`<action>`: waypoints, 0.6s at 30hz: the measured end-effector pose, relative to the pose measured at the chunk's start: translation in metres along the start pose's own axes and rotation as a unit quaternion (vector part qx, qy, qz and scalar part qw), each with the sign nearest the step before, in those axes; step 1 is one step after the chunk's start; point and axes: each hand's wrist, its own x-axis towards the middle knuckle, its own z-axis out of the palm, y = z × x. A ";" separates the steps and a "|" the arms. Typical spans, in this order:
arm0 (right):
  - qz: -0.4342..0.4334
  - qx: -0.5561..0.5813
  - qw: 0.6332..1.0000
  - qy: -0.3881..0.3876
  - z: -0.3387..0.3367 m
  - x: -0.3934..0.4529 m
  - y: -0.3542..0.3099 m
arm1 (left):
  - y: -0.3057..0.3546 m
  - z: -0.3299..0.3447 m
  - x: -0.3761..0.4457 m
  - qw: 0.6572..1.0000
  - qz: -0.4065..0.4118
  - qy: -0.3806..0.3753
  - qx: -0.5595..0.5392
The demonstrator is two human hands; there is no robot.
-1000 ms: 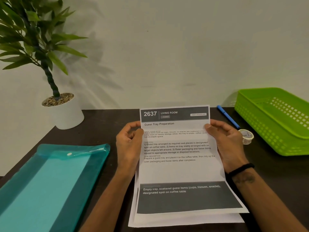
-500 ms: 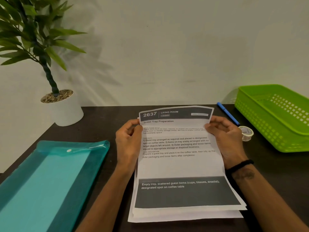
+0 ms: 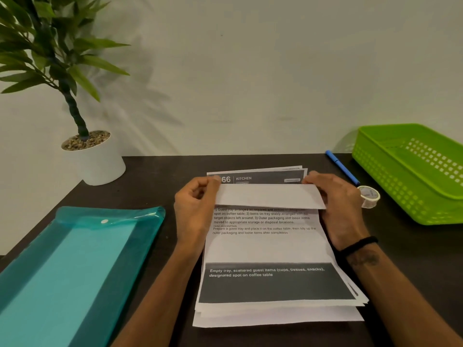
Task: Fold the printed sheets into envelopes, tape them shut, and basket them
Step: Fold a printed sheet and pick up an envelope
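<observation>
**Turning the top edge down square**

We have the top sheet (image 3: pixel 265 246) lying on the stack of printed sheets (image 3: pixel 275 314) at the middle of the dark table (image 3: pixel 155 176), and its far edge is turned over toward us as a white flap (image 3: pixel 269 196). Our left hand (image 3: pixel 194 209) pinches the flap's left corner between thumb and curled fingers; our right hand (image 3: pixel 338 204) pinches the right corner the same way. Both hands are closed on the paper, neither is free.

To do this fold well, we judge that the flap's side edges should line up with the sheet's own sides before anything is pressed. At present the flap's near edge seems to run slightly lower on the right, so we would level it first. Then we would hold one corner down and run the other hand's fingers along the far edge to set the crease.

The risk we see is dragging the sheet below, headed KITCHEN (image 3: pixel 258 177), along with ours, since the stack is loose and already fanned at its near end. Light pressure and a steady hand should prevent that.

The tape roll (image 3: pixel 368 196) lies just beside our right hand, near the green basket (image 3: pixel 390 196), which looks empty; the blue pen (image 3: pixel 342 167) lies behind it
</observation>
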 end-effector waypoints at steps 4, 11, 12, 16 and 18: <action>-0.079 -0.122 0.988 -0.055 -0.004 -0.001 0.008 | -0.002 0.000 0.001 0.999 0.035 -0.013 0.032; -0.006 -0.123 0.983 -0.134 -0.016 0.004 -0.001 | -0.005 -0.003 0.003 0.998 0.034 -0.032 0.031; 0.000 -0.114 0.985 -0.132 -0.016 0.003 -0.002 | -0.004 -0.004 0.002 0.998 0.027 -0.039 0.029; -0.006 -0.090 0.987 -0.130 -0.016 0.002 -0.001 | 0.004 -0.005 -0.003 0.999 0.011 -0.048 0.017; -0.015 -0.082 0.989 -0.126 -0.016 0.003 0.000 | 0.005 -0.005 -0.003 0.999 0.014 -0.041 0.010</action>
